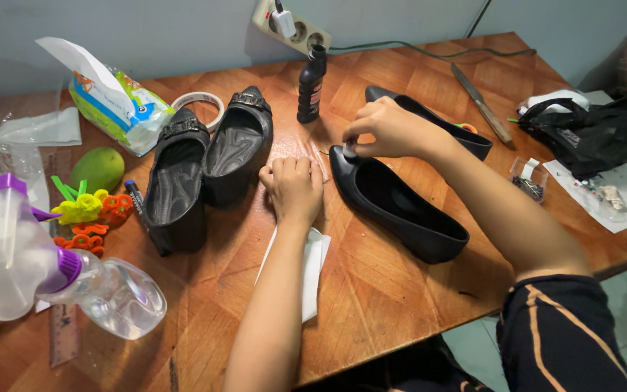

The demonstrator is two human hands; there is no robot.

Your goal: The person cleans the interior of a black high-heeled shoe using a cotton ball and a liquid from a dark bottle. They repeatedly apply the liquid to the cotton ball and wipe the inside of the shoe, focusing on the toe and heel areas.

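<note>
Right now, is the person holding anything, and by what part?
The right hand pinches a small whitish piece between its fingertips, pressed at the toe of a black shoe. The left hand rests as a fist on the table; whether it holds anything cannot be told.

- The right hand (pixel 390 129) is resting on the toe of a flat shoe (pixel 398 202), its mate (pixel 429 120) lying just behind.
- The left hand (pixel 293 187) is sitting on the table (pixel 371 290) left of that toe.
- A buckled pair (pixel 205 167) is lying further left.
- A bottle (pixel 311 85) is standing behind, between the pairs.
- A spray bottle (pixel 52 272) is lying at the near left.
</note>
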